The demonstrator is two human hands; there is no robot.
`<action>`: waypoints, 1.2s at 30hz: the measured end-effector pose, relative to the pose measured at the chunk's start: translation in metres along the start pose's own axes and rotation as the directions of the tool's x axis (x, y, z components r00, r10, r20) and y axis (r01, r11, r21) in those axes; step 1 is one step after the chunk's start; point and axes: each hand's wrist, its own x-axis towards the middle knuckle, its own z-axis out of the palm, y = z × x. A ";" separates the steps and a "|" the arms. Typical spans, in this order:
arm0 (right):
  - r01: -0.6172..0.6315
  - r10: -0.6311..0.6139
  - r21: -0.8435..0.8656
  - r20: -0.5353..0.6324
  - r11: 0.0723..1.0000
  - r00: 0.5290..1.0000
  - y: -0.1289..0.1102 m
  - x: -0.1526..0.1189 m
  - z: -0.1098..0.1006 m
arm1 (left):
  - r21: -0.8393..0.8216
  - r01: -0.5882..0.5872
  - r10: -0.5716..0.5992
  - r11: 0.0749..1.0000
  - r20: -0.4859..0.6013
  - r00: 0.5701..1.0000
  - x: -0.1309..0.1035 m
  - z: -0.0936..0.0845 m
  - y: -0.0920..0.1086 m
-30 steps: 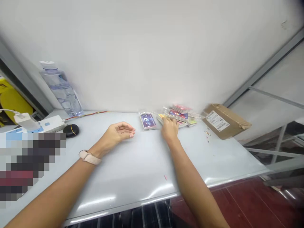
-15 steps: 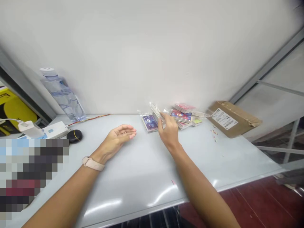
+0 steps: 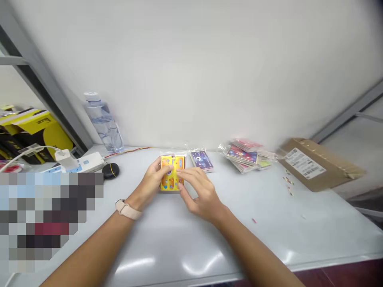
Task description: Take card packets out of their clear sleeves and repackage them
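My left hand (image 3: 151,179) holds a yellow card pack (image 3: 172,184) in a clear plastic sleeve, with the thumb lying across its printed front. My right hand (image 3: 200,193) is at the pack's right edge; its fingers are stretched out over that side and the thumb is spread below them. Just behind and to the right, a dark blue bagged pack (image 3: 201,160) lies on the table. Farther right is a loose pile of bagged packs (image 3: 243,154) in red, blue and other colours.
A cardboard box (image 3: 317,163) with a white label sits at the right. Small paper scraps (image 3: 289,181) lie beside it. At the left are a water bottle (image 3: 104,123), a black round case (image 3: 110,171) and a power strip (image 3: 91,161). A wall closes the table's back.
The right hand has brought a pack from beside the pile toward the middle front, and its yellow face now shows. My left hand has closed on it. The view has shifted left.
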 end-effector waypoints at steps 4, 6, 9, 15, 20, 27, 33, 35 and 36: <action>-0.113 0.100 -0.079 -0.145 0.990 0.984 0.005 0.001 -0.002 | 0.292 -0.022 -0.003 0.956 0.085 0.996 -0.005 -0.002 0.007; -0.206 0.184 -0.113 -0.181 0.972 0.966 0.007 0.000 -0.002 | 0.471 -0.066 -0.001 0.880 0.140 0.990 -0.010 0.000 0.013; -0.368 0.350 -0.112 -0.151 0.923 0.924 0.009 -0.002 -0.001 | 0.671 -0.103 -0.023 0.734 0.177 0.984 -0.017 0.001 0.020; -0.640 0.641 0.083 0.015 0.764 0.768 0.010 0.001 -0.005 | 0.883 -0.236 0.052 0.406 0.236 0.970 -0.020 -0.003 0.017; -0.729 0.730 0.314 0.141 0.608 0.669 0.011 0.006 -0.010 | 0.939 -0.275 0.076 0.208 0.265 0.961 -0.019 -0.008 0.014; -0.849 0.815 0.318 0.277 0.423 0.510 0.024 0.007 -0.014 | 0.904 -0.425 0.175 0.049 0.411 0.895 -0.018 -0.010 0.013; -0.901 0.803 0.296 0.422 0.316 0.420 0.028 0.013 -0.022 | 0.877 -0.480 0.172 -0.021 0.476 0.862 -0.021 -0.004 0.012; -0.908 0.810 0.300 0.427 0.292 0.401 0.028 0.013 -0.022 | 0.876 -0.481 0.172 -0.033 0.479 0.861 -0.022 -0.001 0.011; -0.912 0.808 0.303 0.439 0.278 0.392 0.028 0.012 -0.022 | 0.877 -0.479 0.168 -0.043 0.479 0.862 -0.022 0.000 0.011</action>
